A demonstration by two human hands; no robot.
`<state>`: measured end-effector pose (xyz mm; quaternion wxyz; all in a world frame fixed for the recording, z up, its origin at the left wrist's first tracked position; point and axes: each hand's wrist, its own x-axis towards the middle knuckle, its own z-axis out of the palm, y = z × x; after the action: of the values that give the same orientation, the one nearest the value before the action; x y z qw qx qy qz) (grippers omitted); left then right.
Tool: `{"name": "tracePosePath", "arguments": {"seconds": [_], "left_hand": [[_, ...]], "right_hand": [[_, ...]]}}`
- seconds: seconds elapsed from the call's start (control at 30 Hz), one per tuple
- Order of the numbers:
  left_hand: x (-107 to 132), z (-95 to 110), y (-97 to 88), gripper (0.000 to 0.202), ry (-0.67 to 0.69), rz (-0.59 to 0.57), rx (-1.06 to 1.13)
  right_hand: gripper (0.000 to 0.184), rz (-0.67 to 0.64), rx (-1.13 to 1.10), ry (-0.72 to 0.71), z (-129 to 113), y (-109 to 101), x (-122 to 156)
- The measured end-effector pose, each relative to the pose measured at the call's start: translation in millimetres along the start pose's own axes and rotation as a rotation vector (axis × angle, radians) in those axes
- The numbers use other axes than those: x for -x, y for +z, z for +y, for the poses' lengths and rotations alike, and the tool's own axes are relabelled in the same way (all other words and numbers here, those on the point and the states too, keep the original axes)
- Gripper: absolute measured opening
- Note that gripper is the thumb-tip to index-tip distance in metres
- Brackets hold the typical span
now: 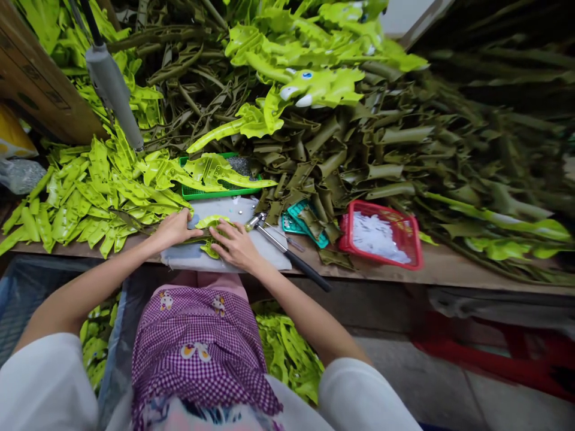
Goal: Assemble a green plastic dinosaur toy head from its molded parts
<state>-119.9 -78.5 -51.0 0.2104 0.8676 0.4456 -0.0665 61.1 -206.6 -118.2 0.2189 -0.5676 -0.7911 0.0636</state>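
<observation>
My left hand (176,227) is closed around a long olive-green plastic piece (135,222), whose thin end sticks out to the left. My right hand (236,242) grips a lime-green plastic part (207,222) against that piece, with fingers bent over it. Under both hands lies a pale cloth or pad (269,254) at the table's front edge. Right beside my right hand, a hammer (287,248) with a metal head and black grip slants across the pad. Several small metal bits lie behind the hands. My fingers hide how the two parts meet.
Lime-green parts (90,197) are heaped at left, olive-green parts (359,155) at back and right. A green tray (211,193) holds small metal pieces; a red basket (415,254) holds white pieces; a teal basket (291,222) stands between. A grey electric screwdriver (112,90) hangs at left.
</observation>
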Motion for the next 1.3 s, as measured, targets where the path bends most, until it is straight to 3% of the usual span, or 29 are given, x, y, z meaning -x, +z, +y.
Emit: {"name": "tracePosePath", "arguments": {"seconds": [0.27,0.43,0.53,0.6,0.67,0.8,0.87,0.93,1.0,1.1,1.17,1.3], "left_hand": [[-2,1,2.4,0.048,-0.021,-0.058,0.047],[-17,-1,-5.2,0.040,-0.008,-0.261,0.047],[-23,-2,-6.6,0.041,-0.010,-0.298,0.046],[-20,-1,-4.6,0.043,-0.016,-0.248,0.019],[-8,2,1.1,0.042,0.017,-0.112,-0.014],[41,-2,30.2,0.043,0.078,0.442,0.124],[66,-13,49.9,0.054,-0.095,0.730,0.387],[79,-28,65.6,0.061,-0.296,0.907,0.759],[80,-42,72.9,0.057,-0.390,0.880,1.149],[67,-54,70.5,0.039,-0.389,0.605,1.542],[60,-56,66.3,0.036,-0.394,0.532,1.632],[59,-56,66.3,0.038,-0.368,0.616,1.633]], "right_hand": [[0.050,-0.040,0.014,-0.033,2,-5,4],[0.051,-0.054,0.001,-0.045,5,-3,5],[0.051,-0.067,-0.005,-0.036,5,-1,5],[0.051,-0.063,0.001,-0.025,4,0,5],[0.052,-0.057,0.001,-0.019,4,1,6],[0.054,-0.036,-0.009,-0.013,6,3,11],[0.054,-0.027,-0.010,-0.024,8,4,13],[0.055,-0.027,0.001,-0.049,10,6,14],[0.056,-0.029,0.013,-0.065,11,7,14],[0.056,-0.048,0.014,-0.070,12,8,11],[0.054,-0.070,0.008,-0.066,11,7,11],[0.049,-0.034,-0.050,0.012,-2,-10,21]]}}
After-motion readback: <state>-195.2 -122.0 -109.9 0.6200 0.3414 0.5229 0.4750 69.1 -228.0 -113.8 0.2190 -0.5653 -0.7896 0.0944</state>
